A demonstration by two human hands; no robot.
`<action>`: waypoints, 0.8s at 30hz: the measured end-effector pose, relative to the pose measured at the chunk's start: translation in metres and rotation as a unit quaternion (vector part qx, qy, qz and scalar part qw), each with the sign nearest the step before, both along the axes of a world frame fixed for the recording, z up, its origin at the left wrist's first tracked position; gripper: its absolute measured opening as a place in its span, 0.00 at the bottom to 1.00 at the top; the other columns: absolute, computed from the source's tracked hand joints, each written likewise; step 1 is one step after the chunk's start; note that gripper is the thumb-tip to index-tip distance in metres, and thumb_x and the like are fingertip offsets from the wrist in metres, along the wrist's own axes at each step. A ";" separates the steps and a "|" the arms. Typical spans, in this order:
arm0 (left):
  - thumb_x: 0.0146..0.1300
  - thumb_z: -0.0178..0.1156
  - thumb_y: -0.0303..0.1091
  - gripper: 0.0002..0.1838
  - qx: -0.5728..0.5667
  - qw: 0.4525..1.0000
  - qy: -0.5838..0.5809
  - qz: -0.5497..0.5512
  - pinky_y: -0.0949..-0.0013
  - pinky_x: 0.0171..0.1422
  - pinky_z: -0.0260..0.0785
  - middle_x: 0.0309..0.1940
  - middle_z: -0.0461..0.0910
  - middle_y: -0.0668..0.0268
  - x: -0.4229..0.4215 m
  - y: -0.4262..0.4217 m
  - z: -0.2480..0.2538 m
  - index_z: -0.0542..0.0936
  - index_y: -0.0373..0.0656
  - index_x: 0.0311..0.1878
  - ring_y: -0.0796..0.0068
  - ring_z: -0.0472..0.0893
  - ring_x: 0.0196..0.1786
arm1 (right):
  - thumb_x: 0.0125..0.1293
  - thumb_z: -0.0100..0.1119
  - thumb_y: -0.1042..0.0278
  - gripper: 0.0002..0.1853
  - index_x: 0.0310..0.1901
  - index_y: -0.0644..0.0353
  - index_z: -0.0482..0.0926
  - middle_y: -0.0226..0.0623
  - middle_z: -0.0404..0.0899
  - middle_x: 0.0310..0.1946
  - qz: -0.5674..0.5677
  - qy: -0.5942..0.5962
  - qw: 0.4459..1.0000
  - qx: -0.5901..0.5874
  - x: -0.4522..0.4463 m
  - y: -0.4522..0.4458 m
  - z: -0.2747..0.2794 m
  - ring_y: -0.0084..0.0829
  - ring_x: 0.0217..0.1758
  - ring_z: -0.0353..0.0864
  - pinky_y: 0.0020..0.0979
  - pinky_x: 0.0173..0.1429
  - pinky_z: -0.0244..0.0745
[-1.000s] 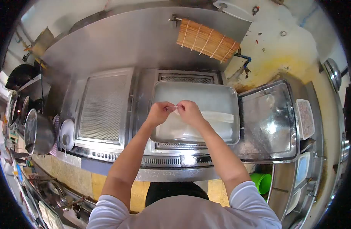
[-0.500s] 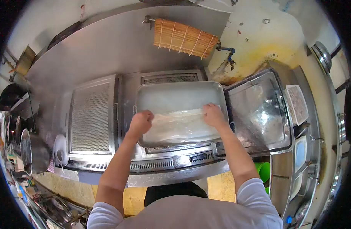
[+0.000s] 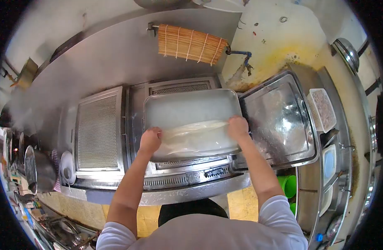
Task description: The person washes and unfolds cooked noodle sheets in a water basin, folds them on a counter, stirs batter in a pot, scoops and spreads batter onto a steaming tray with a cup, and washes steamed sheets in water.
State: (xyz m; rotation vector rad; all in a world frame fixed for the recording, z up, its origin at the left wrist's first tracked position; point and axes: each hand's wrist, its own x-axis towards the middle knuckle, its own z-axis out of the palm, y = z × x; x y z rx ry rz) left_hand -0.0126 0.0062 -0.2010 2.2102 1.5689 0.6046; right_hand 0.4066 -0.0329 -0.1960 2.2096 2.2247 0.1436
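A shallow metal tray [image 3: 191, 102] sits over the steamer in front of me. Across its near half lies a thin, whitish, translucent sheet [image 3: 195, 139], which looks like a rice noodle sheet, with its upper part gathered into a long fold. At the left end of that fold my left hand [image 3: 151, 140] is closed in a pinch on the sheet. My right hand [image 3: 238, 128] grips the other end near the tray's right rim, fingers closed. Between the two hands the fold is stretched out. The fingertips are too small to see in detail.
To the left is a perforated steamer panel [image 3: 98, 129], with steam behind it. A second, shiny tray [image 3: 281, 118] stands at the right, beside a white container [image 3: 322, 109]. A bamboo mat [image 3: 191, 43] hangs behind. A metal pot [image 3: 43, 171] is at far left.
My hands have moved slightly apart, drawing the sheet's fold wider and straighter. The camera view has shifted a little, so the tray appears further left.
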 end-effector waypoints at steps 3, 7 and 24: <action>0.61 0.61 0.25 0.04 -0.038 0.998 -0.025 0.043 0.50 0.46 0.78 0.35 0.86 0.52 -0.002 -0.001 0.011 0.83 0.43 0.39 0.45 0.85 0.41 | 0.60 0.60 0.68 0.09 0.34 0.60 0.88 0.44 0.86 0.38 -0.003 -0.011 1.000 -0.003 0.005 -0.008 0.024 0.45 0.44 0.87 0.44 0.51 0.82; 0.65 0.64 0.26 0.02 0.001 0.980 -0.184 0.083 0.57 0.45 0.78 0.35 0.87 0.53 -0.004 -0.003 0.028 0.82 0.40 0.39 0.51 0.87 0.40 | 0.59 0.64 0.67 0.10 0.38 0.63 0.88 0.47 0.88 0.40 -0.033 0.144 0.989 -0.016 0.010 -0.023 0.077 0.45 0.43 0.88 0.43 0.50 0.82; 0.55 0.49 0.12 0.18 0.197 0.935 -0.290 0.055 0.65 0.53 0.78 0.39 0.88 0.52 -0.043 -0.024 0.229 0.84 0.33 0.44 0.61 0.89 0.46 | 0.71 0.58 0.76 0.03 0.40 0.63 0.81 0.27 0.82 0.31 0.033 0.525 0.826 0.203 0.021 -0.047 0.276 0.20 0.34 0.78 0.25 0.41 0.74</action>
